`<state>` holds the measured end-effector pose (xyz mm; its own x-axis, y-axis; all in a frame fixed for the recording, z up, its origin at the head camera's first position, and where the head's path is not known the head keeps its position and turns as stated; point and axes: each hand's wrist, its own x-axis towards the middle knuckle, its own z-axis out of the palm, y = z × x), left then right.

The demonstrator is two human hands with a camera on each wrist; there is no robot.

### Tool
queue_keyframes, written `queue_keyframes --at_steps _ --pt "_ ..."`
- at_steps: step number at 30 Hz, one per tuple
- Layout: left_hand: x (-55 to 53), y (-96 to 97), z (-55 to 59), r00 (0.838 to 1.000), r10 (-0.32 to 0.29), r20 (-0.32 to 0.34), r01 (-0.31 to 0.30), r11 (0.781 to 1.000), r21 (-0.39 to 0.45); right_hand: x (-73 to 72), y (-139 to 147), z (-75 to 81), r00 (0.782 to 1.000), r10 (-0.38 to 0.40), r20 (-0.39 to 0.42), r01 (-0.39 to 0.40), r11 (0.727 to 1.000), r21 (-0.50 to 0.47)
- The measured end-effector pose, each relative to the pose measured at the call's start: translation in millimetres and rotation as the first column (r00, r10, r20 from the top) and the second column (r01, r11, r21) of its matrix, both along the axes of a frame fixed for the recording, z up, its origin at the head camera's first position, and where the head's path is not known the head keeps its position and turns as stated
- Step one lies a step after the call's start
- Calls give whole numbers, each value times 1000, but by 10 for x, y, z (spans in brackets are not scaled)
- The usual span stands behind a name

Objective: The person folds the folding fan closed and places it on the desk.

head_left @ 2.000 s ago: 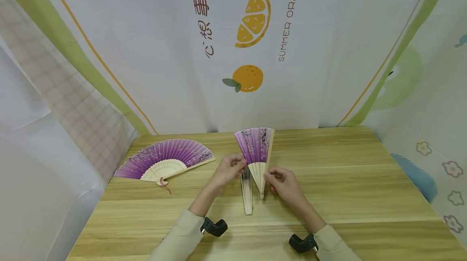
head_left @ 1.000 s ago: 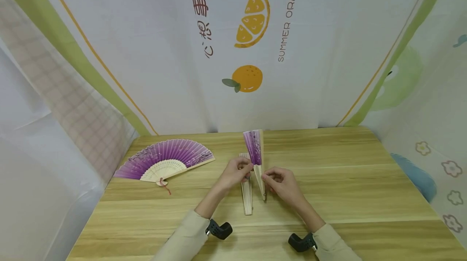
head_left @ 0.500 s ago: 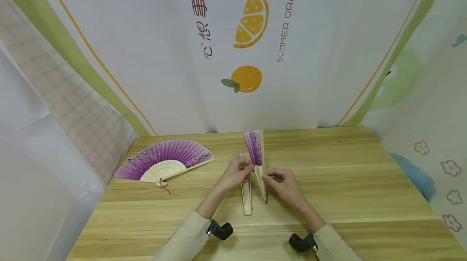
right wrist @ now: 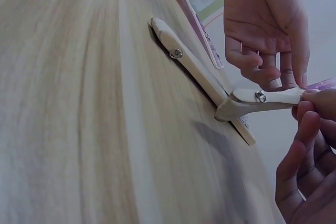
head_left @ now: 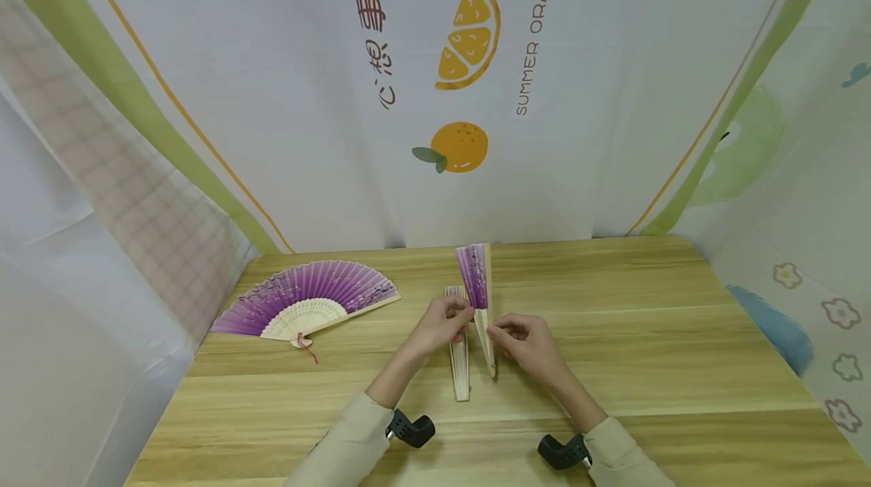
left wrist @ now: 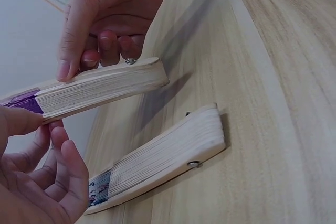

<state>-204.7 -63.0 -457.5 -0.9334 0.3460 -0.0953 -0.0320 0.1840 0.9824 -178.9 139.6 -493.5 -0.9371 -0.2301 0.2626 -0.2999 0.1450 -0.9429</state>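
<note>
Between my two hands a nearly folded purple hand fan (head_left: 474, 275) is held up over the table, its purple leaf pointing away and its pale ribs toward me. My left hand (head_left: 442, 323) pinches its left side, where leaf and ribs meet. From the other side my right hand (head_left: 527, 341) pinches the outer rib. A metal rivet shows at the fan's lower end in both wrist views. Beneath my left hand lies a folded fan (left wrist: 163, 156) with pale ribs and a dark patterned leaf. Farther left a purple fan (head_left: 313, 290) lies spread wide.
The wooden table (head_left: 646, 366) carries all the fans. A red tassel (head_left: 308, 348) hangs from the spread fan's pivot. Behind the table's far edge hangs a white cloth (head_left: 544, 184) with orange prints, and cloths close in both sides.
The held fan has been folded from a partly spread wedge to a narrow strip, as my left hand moved right toward my right hand. In the last half second both hands hardly move.
</note>
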Motion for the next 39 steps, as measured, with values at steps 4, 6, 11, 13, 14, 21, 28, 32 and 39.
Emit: queue_keyframes --at_steps 4,6,11,13,14,21,28,32,39 --pt "12 -7 -4 1000 -9 6 9 1000 12 6 -1 2 1000 -2 0 2 1000 2" --pt "12 -5 -9 1000 -14 -3 14 1000 9 11 -1 4 1000 -5 -3 5 1000 7" --pt "6 0 -27 999 -17 -33 16 1000 -12 30 -5 14 1000 -11 3 11 1000 13" --pt "7 -3 -32 999 -10 -37 9 1000 -17 34 -6 13 1000 -13 5 13 1000 14" --pt "9 -8 -32 999 -7 -41 6 1000 -20 35 -7 12 1000 -16 4 16 1000 16" --pt "13 -19 -7 999 12 -39 -13 999 -36 33 -31 25 997 -58 -56 63 993 99" --pt "14 -26 -1 998 25 -50 -27 999 -47 55 -44 71 991 -59 -123 84 974 209" --pt "9 -31 -1 998 32 -50 -36 997 -72 50 -53 80 989 -60 -133 91 966 243" --pt "2 -45 -9 998 50 -48 -55 993 -101 32 -56 103 986 -24 -163 66 964 258"
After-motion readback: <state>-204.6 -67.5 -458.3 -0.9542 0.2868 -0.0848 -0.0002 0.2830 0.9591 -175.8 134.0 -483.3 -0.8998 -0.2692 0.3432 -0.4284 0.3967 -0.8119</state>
